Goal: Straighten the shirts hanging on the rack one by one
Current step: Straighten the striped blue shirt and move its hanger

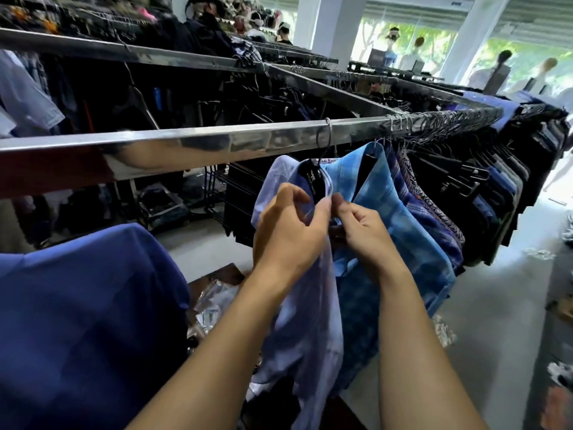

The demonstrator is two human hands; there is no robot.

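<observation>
A pale lilac shirt (305, 308) hangs from a black hanger (313, 178) on the shiny metal rail (192, 144). My left hand (286, 228) pinches the shirt's front edge just under the collar. My right hand (359, 226) pinches the opposite edge right beside it, fingertips almost meeting. Directly to the right hangs a bright blue checked shirt (400, 218), touching the lilac one. Beyond it, several patterned and dark shirts (483, 193) are packed tightly along the rail.
A dark blue garment (80, 318) fills the lower left. Another rail (130, 52) with dark clothes runs behind. Crumpled plastic bags (214, 302) lie on the floor under the rack. People stand far off at the back near white pillars (328, 23).
</observation>
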